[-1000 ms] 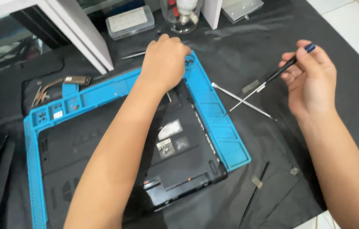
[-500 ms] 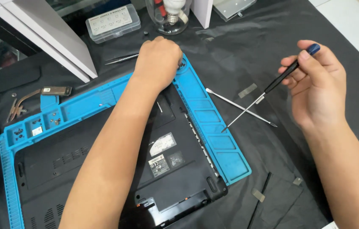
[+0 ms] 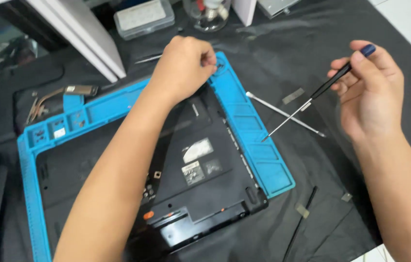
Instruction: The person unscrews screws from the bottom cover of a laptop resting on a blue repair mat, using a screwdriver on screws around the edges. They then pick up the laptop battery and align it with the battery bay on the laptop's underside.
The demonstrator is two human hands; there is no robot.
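The left hand (image 3: pixel 183 68) is reaching across the laptop (image 3: pixel 200 189) to the far corner of the blue mat (image 3: pixel 259 145). Its fingers (image 3: pixel 209 54) are curled and pressed together at a small round spot on the mat's corner; I cannot tell if they are pinching something there. The laptop is lying bottom side up on the mat, below these fingers and under the left forearm.

The right hand (image 3: pixel 370 92) is staying in the air over the black bench (image 3: pixel 312 29), well apart from the laptop. Its fingers (image 3: pixel 361 53) are pinching the dark handle of a thin screwdriver (image 3: pixel 307 104), with one fingertip on the blue cap. The shaft is pointing down and to the left from these fingers, and the tip is hanging just over the right edge of the mat.

A second thin metal tool (image 3: pixel 283 112) is lying flat on the bench, crossing under the screwdriver shaft. A clear box (image 3: pixel 145 18) is standing beyond the left fingers, and a copper heat pipe (image 3: pixel 55 97) is lying to the left of them, beside the mat.
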